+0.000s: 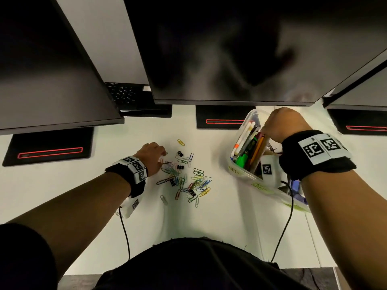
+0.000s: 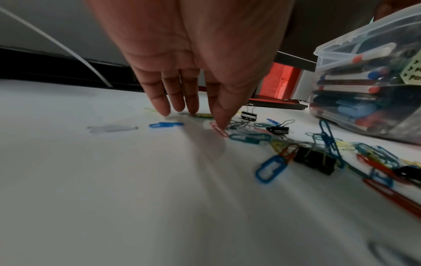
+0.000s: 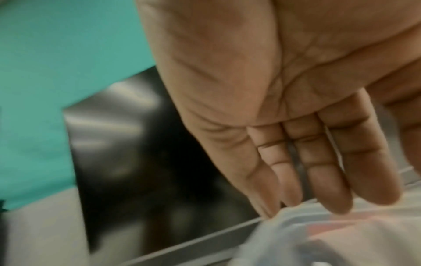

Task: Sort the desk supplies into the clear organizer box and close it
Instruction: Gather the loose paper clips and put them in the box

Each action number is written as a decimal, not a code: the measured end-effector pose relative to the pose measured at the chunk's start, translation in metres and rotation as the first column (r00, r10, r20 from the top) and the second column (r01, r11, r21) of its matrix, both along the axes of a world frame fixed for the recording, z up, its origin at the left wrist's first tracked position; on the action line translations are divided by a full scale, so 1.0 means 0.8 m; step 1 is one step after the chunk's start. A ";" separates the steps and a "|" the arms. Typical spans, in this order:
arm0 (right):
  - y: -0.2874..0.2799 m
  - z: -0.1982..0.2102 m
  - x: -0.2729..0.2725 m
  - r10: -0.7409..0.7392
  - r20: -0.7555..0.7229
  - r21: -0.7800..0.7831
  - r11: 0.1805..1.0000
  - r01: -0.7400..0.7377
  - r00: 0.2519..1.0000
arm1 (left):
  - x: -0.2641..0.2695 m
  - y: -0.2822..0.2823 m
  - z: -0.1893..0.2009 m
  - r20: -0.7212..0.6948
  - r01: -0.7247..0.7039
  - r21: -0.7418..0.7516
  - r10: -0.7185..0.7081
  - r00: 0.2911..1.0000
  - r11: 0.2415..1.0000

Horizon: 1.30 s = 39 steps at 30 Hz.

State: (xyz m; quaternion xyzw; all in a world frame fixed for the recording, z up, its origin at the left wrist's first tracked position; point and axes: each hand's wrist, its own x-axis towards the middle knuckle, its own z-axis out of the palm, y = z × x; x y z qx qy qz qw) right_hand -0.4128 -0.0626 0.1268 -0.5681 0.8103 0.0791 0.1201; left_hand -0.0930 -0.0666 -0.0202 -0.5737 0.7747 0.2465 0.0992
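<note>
Touching pink paper clip [image 2: 218, 131]: left hand [image 2: 193, 59], straight-fingered grip.

Desk [image 1: 219, 222]: white. Paper clips [image 1: 189, 181]: mixed blue, red, green, yellow, silver. Binder clips [image 1: 180, 153]: black. Organizer box [image 1: 240, 173]: clear, holding a green highlighter [image 1: 241, 160] and orange pencil [image 1: 256, 150]. Wristbands [image 1: 314, 162]: black, with black-and-white square-patterned tags. Monitor bases [image 1: 50, 145]: black, red-lined.

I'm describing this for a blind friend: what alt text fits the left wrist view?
A left hand reaches down with straight fingers, a fingertip touching a pink paper clip among scattered clips on a white desk; a clear organizer box of pens stands at right.
</note>
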 end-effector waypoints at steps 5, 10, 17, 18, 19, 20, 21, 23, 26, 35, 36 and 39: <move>0.015 0.003 0.114 0.236 0.361 -0.089 0.972 -0.219 0.902 | 0.006 0.004 0.007 -0.039 0.032 0.061 -0.030 0.999 0.998; 0.040 -0.067 0.171 0.400 0.340 0.198 0.854 -0.481 0.851 | 0.012 0.013 0.017 -0.072 0.140 0.125 -0.132 0.989 0.982; 0.076 -0.142 0.150 0.267 0.255 0.456 0.814 -0.359 0.929 | 0.026 0.037 0.024 0.059 0.117 0.089 -0.122 0.991 0.989; 0.078 -0.146 0.151 0.242 0.274 0.437 0.831 -0.345 0.931 | 0.029 0.044 0.019 0.098 0.129 0.095 -0.138 0.985 0.987; 0.080 -0.150 0.153 0.225 0.303 0.420 0.840 -0.342 0.926 | 0.030 0.050 0.015 0.143 0.154 0.099 -0.167 0.975 0.983; 0.082 -0.154 0.158 0.219 0.337 0.405 0.845 -0.350 0.916 | 0.031 0.056 0.009 0.184 0.182 0.108 -0.200 0.962 0.977; 0.083 -0.158 0.163 0.213 0.367 0.387 0.850 -0.357 0.905 | 0.029 0.061 0.002 0.210 0.203 0.119 -0.224 0.952 0.972; 0.081 -0.164 0.173 0.187 0.419 0.336 0.877 -0.343 0.889 | 0.023 0.068 -0.011 0.232 0.205 0.142 -0.234 0.944 0.968; 0.071 -0.171 0.182 0.124 0.466 0.254 0.930 -0.267 0.876 | 0.013 0.069 -0.024 0.253 0.153 0.118 -0.178 0.951 0.981; 0.015 -0.169 0.187 0.100 0.547 0.024 0.991 -0.135 0.831 | 0.019 0.028 -0.010 -0.089 -0.106 0.026 0.108 0.990 0.994; 0.008 -0.168 0.188 0.108 0.530 -0.034 0.994 -0.107 0.841 | 0.022 0.024 -0.007 -0.116 -0.112 -0.001 0.111 0.987 0.994; -0.005 -0.171 0.196 0.168 0.454 -0.078 0.986 -0.149 0.875 | 0.026 0.015 -0.004 -0.105 -0.185 -0.032 0.181 0.978 0.982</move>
